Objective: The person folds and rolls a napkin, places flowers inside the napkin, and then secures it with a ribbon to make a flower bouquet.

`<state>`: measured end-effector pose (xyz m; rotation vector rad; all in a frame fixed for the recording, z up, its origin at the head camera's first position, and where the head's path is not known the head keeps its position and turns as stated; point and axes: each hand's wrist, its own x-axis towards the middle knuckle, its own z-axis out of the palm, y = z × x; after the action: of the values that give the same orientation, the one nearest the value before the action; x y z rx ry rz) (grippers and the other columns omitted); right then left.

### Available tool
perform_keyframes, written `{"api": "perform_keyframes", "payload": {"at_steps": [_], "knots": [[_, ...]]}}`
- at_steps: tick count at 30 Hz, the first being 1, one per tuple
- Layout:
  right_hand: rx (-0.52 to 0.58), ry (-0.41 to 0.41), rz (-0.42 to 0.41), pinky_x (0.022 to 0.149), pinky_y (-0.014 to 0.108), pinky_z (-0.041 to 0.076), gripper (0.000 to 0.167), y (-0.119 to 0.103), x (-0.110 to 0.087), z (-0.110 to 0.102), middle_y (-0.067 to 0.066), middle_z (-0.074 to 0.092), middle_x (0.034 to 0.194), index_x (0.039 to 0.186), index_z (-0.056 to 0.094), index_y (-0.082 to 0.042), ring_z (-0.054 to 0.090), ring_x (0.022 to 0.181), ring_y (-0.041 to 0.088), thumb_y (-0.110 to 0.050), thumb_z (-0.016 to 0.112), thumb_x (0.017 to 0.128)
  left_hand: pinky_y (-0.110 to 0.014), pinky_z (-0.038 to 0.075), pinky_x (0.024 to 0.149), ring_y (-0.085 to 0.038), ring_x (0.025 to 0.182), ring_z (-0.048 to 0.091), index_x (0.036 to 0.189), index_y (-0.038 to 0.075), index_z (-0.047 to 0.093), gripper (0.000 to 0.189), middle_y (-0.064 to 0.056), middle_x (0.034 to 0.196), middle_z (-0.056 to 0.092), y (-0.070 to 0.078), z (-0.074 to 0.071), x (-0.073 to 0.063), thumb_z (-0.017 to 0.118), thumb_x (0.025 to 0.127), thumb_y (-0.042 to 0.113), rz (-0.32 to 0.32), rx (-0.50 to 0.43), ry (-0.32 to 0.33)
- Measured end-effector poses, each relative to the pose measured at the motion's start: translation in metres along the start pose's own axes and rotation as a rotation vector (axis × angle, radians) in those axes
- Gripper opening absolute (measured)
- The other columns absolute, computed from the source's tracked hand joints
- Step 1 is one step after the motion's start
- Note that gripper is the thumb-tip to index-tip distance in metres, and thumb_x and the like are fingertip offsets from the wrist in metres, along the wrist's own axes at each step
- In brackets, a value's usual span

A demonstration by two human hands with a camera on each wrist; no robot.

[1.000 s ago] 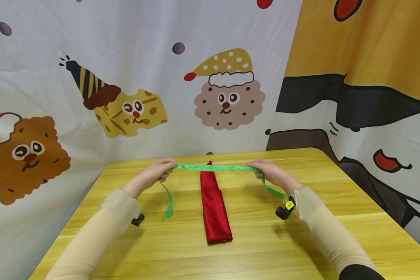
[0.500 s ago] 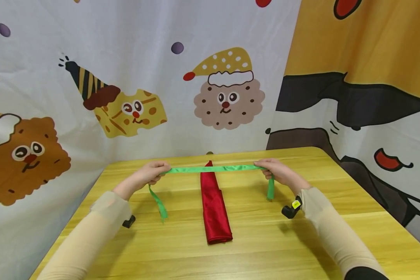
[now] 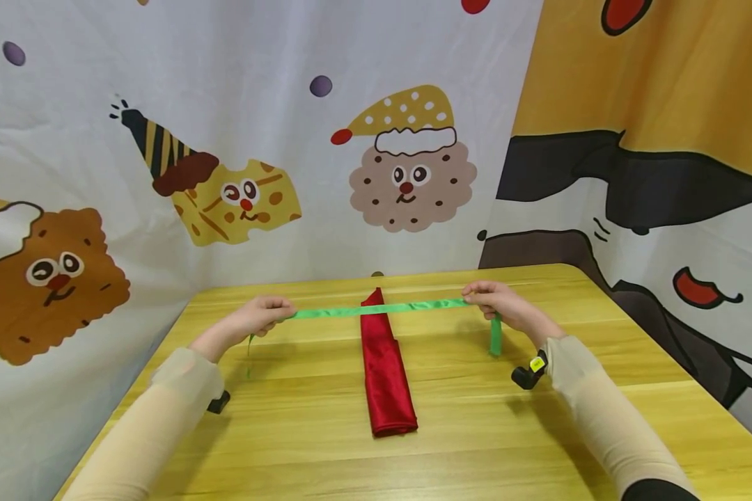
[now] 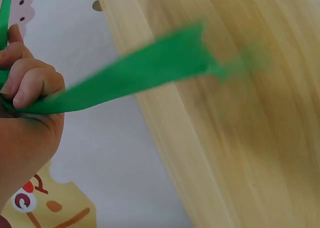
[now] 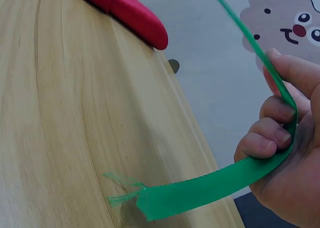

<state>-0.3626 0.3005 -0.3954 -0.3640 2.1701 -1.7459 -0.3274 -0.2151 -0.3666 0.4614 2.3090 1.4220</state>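
Observation:
A shiny green ribbon [image 3: 338, 312] is stretched taut between both hands, above the table. My left hand [image 3: 257, 316] grips it with curled fingers, and a loose tail [image 4: 135, 70] with a blurred, frayed tip hangs from that fist. At the other side my right hand [image 3: 498, 304] pinches the ribbon between thumb and forefinger, the lower fingers curled round it. Its short tail [image 5: 200, 190] ends in loose green threads. Below the ribbon a folded dark red satin cloth [image 3: 388, 376] lies lengthwise on the table, narrow at the far end; the ribbon crosses over that end in the head view.
The wooden table [image 3: 476, 445] runs back to a printed curtain [image 3: 257, 62] with cartoon biscuits and cheese. The table's far edge lies just behind the cloth's narrow tip. Black wrist cameras [image 3: 529, 376] hang under both forearms.
Both hands have moved apart, the left further left and slightly lower, the right to the right. More ribbon spans between them, and its left side now dips lower. The red cloth has stayed put.

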Motion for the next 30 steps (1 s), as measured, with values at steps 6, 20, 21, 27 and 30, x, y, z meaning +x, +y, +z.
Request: {"api": "perform_keyframes", "payload": {"at_steps": [6,20,21,27,30], "knots": [[-0.034,-0.016,-0.028,0.058,0.03,0.031,0.015,0.004,-0.001,-0.004,0.004,0.045,0.084,0.107,0.062,-0.006,0.027,0.057,0.015,-0.018,0.059,0.098,-0.027,0.023,0.047,-0.011,0.046,0.018,0.115,0.0,0.056,0.033,0.005,0.057,0.028,-0.005,-0.003,-0.003,0.052,0.101,0.031,0.009,-0.003,-0.003],[-0.174,0.048,-0.01,0.059,0.028,0.036,0.023,0.007,-0.001,-0.008,0.007,0.06,0.112,0.109,0.067,-0.001,0.032,0.057,0.013,-0.018,0.064,0.094,-0.028,0.021,0.046,-0.013,0.046,0.018,0.124,0.002,0.051,0.035,0.003,0.056,0.027,-0.019,-0.012,-0.006,0.054,0.101,0.028,0.017,-0.017,-0.011],[-0.178,0.051,-0.009,0.059,0.028,0.036,0.023,0.008,0.0,-0.009,0.007,0.06,0.111,0.109,0.067,0.0,0.032,0.057,0.013,-0.018,0.064,0.094,-0.028,0.021,0.046,-0.013,0.046,0.018,0.124,0.001,0.051,0.035,0.003,0.057,0.027,-0.021,-0.013,-0.007,0.054,0.101,0.028,0.019,-0.019,-0.011],[-0.209,0.046,-0.01,0.058,0.029,0.035,0.026,0.015,0.002,-0.011,0.007,0.062,0.107,0.111,0.067,0.002,0.031,0.055,0.013,-0.019,0.064,0.095,-0.028,0.021,0.045,-0.012,0.045,0.018,0.124,0.002,0.052,0.031,0.002,0.058,0.03,-0.032,-0.018,-0.009,0.053,0.101,0.023,0.042,-0.034,-0.022],[-0.224,0.049,-0.007,0.059,0.031,0.035,0.027,0.018,0.003,-0.011,0.007,0.062,0.108,0.11,0.067,0.002,0.032,0.057,0.015,-0.019,0.064,0.094,-0.029,0.022,0.045,-0.013,0.045,0.018,0.124,0.001,0.053,0.03,0.001,0.06,0.032,-0.035,-0.019,-0.01,0.053,0.101,0.022,0.054,-0.04,-0.031]]}}
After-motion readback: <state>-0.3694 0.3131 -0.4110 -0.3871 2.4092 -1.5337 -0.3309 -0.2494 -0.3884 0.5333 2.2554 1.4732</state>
